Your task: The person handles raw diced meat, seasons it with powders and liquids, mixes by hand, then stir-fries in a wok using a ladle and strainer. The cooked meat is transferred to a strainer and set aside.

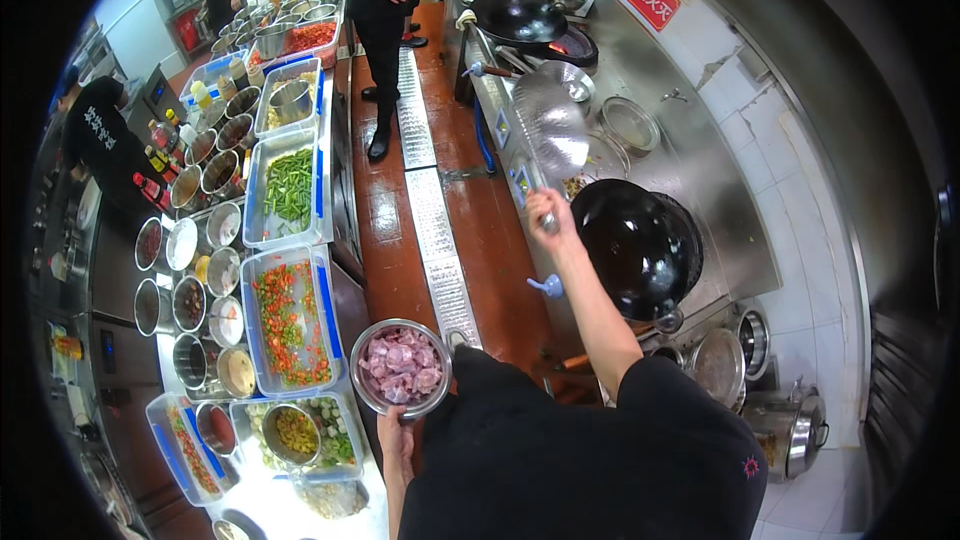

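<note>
My left hand (395, 431) grips the rim of a round stainless steel bowl (355, 360) filled with pieces of raw meat (401, 365), low beside the prep counter. My right hand (551, 219) is closed round the handle of a large hammered metal wok spatula or scoop (553, 124); its wide head is raised over the stove edge and slightly blurred, so its exact kind cannot be told. Just right of that hand, a black wok (630, 247) rests on the stove with a shiny, dark inside.
Plastic tubs of chopped peppers (292, 322) and green vegetables (289, 191) line the left counter beside metal seasoning pots (190, 302). Another wok (519, 17) sits near a glowing burner (559, 47). A person (377, 30) stands in the aisle; another (101, 139) works at left.
</note>
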Demonstrator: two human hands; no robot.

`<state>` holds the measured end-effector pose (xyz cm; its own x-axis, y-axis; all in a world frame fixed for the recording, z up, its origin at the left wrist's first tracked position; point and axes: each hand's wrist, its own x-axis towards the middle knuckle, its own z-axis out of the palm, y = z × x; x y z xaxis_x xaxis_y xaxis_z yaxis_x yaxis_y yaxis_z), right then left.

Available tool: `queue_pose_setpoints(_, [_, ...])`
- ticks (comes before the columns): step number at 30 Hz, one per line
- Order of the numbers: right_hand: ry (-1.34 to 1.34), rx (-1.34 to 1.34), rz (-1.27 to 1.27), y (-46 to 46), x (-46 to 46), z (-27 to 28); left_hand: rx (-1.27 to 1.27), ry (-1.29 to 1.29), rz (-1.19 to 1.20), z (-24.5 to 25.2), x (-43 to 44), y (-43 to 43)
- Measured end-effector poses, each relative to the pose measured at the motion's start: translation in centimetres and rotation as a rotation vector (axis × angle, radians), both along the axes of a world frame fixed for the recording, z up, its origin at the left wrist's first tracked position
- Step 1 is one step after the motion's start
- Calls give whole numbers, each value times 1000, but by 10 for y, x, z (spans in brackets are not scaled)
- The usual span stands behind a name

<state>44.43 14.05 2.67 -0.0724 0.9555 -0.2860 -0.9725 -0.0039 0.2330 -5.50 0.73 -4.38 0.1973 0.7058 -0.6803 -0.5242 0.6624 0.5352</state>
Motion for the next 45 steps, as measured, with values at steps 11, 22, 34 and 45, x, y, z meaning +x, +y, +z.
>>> queue_pose_setpoints(11, [-556, -493, -401, 139, 255, -47, 9, 26, 238, 46, 64, 77])
queue_pose_setpoints(22, [-784, 63, 631, 182, -37, -106, -93, 2, 544, 47, 97, 103])
queue_pose_setpoints(34, [-1383, 761, 1371, 163, -354, -43, 43, 271, 1073, 61, 41, 89])
queue_pose_setpoints(45, [-2148, 1204, 1197, 327, -638, -99, 16, 167, 1366, 46, -58, 38])
